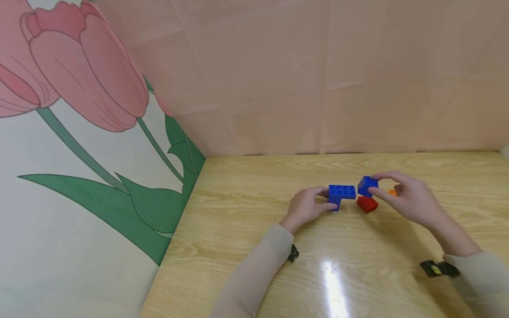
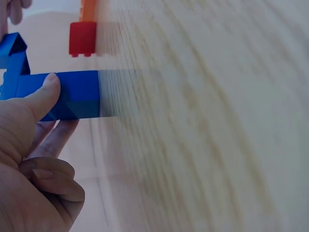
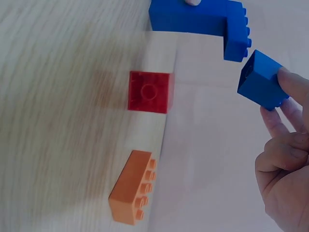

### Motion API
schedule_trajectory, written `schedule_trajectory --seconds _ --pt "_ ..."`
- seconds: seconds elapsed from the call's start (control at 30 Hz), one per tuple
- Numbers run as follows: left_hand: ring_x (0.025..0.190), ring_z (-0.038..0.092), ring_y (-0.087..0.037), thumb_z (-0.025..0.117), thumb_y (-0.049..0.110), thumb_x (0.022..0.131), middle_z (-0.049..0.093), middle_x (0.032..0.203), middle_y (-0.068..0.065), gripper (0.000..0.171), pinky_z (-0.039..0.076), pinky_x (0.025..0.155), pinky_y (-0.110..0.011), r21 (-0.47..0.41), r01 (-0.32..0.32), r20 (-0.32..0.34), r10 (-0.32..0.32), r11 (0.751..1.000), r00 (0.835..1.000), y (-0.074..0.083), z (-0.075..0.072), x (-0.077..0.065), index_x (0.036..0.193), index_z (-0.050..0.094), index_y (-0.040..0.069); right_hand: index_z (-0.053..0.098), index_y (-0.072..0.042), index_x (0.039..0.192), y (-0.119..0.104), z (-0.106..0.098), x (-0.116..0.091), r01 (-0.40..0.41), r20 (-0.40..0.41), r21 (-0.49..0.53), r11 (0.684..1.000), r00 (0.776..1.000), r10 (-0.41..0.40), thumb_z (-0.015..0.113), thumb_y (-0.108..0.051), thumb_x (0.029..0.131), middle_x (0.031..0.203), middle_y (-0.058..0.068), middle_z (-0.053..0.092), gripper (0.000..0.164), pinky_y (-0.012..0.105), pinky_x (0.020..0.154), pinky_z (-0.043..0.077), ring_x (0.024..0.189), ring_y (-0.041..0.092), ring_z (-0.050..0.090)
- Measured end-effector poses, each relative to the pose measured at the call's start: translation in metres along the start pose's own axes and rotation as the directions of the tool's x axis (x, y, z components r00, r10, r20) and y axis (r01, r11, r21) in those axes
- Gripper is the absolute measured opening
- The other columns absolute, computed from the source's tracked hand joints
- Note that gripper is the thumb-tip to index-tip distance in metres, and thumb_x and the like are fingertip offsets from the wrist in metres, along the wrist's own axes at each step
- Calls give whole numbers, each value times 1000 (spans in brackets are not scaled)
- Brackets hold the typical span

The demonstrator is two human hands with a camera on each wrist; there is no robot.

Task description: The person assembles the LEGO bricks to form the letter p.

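My left hand [image 1: 305, 206] pinches the upright lower part of a blue brick assembly [image 1: 342, 191], which stands on the table. Its top is a long studded brick that juts out to the right. Between thumb and fingers, my right hand [image 1: 415, 198] holds a smaller blue brick [image 1: 367, 185], tilted and in the air near the overhanging end. In the right wrist view a gap shows between this small brick [image 3: 263, 79] and the assembly [image 3: 193, 17]. A red brick [image 3: 149, 92] lies on its side below, its hollow underside showing.
An orange brick [image 3: 130, 188] lies on the table beyond the red one, mostly hidden behind my right hand in the head view. The wooden table [image 1: 238, 185] meets a pinkish cloth wall [image 1: 278, 88] at the back. A tulip-printed panel [image 1: 99, 154] borders its left side.
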State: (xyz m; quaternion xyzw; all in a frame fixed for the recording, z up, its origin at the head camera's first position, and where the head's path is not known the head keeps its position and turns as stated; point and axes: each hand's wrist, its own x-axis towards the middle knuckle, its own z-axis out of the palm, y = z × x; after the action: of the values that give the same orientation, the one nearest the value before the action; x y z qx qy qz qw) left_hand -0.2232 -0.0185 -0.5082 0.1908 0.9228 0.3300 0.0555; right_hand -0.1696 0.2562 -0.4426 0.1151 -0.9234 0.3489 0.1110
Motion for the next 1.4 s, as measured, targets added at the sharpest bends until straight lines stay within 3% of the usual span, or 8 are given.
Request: schedule_trajectory --seconds 0.33,0.53,0.87,1.4 --pt "119 62 -4 75 58 90 70 112 25 47 49 103 -33 -10 6 1 -6 1000 1000 0 1 1 131 70 36 72 -18 124 -13 7 11 58 -23 41 997 998 -57 84 -25 91 105 7 68 36 29 36 28 41 11 32" --pt "116 63 -4 75 58 90 71 111 23 45 49 102 -35 -27 7 0 -7 1000 1000 -1 3 1 129 71 36 73 -17 121 -21 16 17 100 -32 62 993 995 -98 86 -21 89 113 9 71 35 28 37 30 41 12 32" --pt "116 64 -5 75 57 90 72 112 22 44 50 101 -35 -19 -12 -1 12 1000 1000 0 1 0 128 72 34 73 -16 123 -30 30 24 182 -47 77 980 983 -178 85 -20 90 115 10 71 36 27 40 27 46 8 32" --pt "113 65 -4 76 56 90 72 111 21 43 51 96 -34 -10 -37 -7 37 999 999 -1 0 -3 128 72 35 73 -19 119 -35 42 29 197 -21 60 979 980 -196 84 -23 91 106 2 69 31 28 42 29 46 8 32"
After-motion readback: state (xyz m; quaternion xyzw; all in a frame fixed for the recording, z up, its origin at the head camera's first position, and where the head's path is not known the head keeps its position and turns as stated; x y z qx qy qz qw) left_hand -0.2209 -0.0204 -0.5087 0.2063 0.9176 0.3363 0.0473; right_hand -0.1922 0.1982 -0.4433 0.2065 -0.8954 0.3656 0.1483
